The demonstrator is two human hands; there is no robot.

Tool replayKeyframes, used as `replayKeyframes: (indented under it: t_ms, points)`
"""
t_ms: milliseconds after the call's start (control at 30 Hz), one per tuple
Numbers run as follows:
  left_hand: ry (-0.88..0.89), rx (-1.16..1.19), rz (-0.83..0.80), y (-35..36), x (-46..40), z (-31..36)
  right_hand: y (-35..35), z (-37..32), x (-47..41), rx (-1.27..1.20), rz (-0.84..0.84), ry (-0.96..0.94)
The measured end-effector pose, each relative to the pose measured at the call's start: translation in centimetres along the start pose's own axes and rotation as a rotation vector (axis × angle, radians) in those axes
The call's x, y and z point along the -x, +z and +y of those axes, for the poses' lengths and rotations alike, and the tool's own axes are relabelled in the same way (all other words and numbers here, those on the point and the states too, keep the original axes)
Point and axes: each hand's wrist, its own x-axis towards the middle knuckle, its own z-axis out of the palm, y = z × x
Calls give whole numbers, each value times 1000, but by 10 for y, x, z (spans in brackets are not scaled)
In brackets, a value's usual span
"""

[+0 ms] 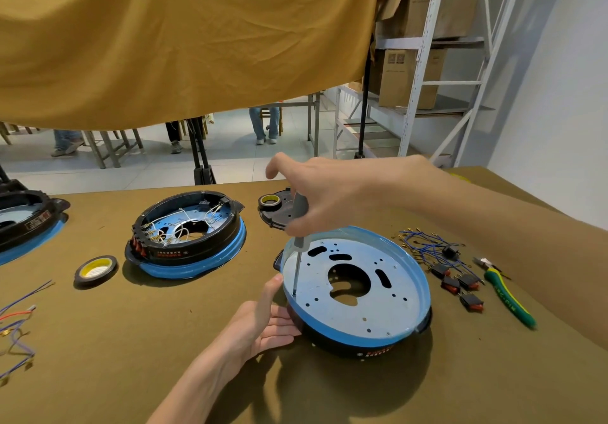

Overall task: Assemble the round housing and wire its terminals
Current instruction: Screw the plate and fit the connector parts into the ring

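Round housing (357, 287) sits tilted on the table (131, 341), right hand (325, 190) gripping the screwdriver (298, 226) with its tip at a plate hole by the near-left rim, left hand (263, 318) open-palmed against the side: keep the shaft square, press steadily, brace firmly.

Before us on the olive table, the round housing (357, 292) — black body, blue rim, perforated metal plate (388, 295) inside with a large central cutout — sits tilted toward us. To its right we see blue terminal wires (424, 246) and red-faced black switches (457, 283) lying loose.
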Motion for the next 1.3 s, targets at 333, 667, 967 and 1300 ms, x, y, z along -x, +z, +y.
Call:
replayKeyframes:
  t_ms: [333,667,967,1300]
  points:
    - [-4,6,10,0,0,0,-1,2,0,-5,13,-6]
    - [-12,18,-9,-2,-5,-2,4,3,-2,-29,47,27]
    - [-26,37,-5,-2,-4,0,3,2,-3,-81,-9,12]
    - [28,43,-32,-1,7,0,-5,5,-4,-82,-73,16]
